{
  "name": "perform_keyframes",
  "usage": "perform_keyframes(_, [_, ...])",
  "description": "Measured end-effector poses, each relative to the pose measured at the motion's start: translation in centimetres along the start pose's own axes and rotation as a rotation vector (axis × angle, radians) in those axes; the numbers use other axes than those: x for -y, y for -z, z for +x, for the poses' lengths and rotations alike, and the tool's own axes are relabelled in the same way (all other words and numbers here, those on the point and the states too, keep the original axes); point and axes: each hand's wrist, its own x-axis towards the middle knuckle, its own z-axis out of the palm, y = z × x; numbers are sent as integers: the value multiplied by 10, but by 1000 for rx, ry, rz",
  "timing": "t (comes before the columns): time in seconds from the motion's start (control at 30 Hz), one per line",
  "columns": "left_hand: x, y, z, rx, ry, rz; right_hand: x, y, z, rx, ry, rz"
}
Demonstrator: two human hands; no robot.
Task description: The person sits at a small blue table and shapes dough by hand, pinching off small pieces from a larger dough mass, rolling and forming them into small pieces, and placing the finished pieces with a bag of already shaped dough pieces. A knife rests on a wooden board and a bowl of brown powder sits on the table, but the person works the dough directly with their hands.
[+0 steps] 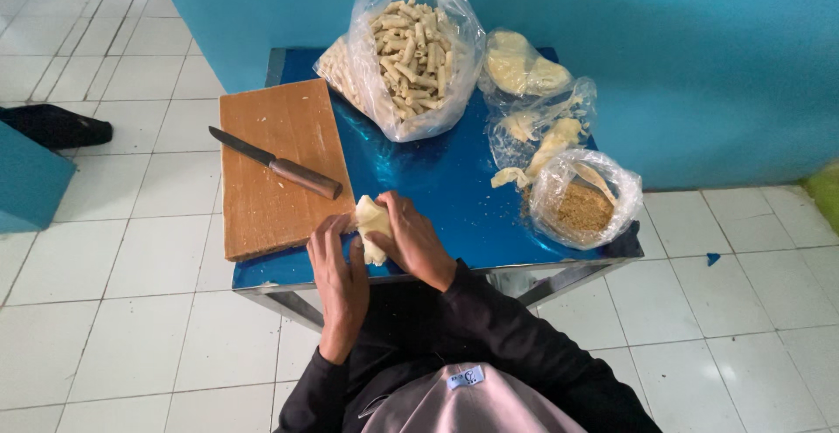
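Head view: my left hand [339, 269] and right hand [411, 242] close around a pale dough piece [371, 225] at the blue table's [437, 188] near edge, the knife [278, 166] parked on the cutting board [275, 166] left of them.

Blue table [437, 180], tan wood board [271, 171], pale yellow dough [371, 223], white floor tiles [131, 311].

Home food-prep corner: white tiled floor [131, 249], blue wall [682, 66], small table [437, 180] with cutting board [271, 162], knife [275, 165]
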Motion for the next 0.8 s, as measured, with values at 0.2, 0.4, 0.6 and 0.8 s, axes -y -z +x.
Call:
perform_keyframes(0.2, [-6, 14, 4, 45, 20, -37, -48, 86, -10, 140, -48, -67])
perform_keyframes(0.4, [-14, 10, 17, 54, 275, -125, -40, 120, -3, -165, -111, -198])
perform_keyframes(0.6, [-18, 4, 16, 4, 68, -161, -24, 92, -18, 88, 31, -30])
perform_keyframes(0.8, [-30, -1, 7, 16, -26, -126, -54, 93, 6, -120, -70, -68])
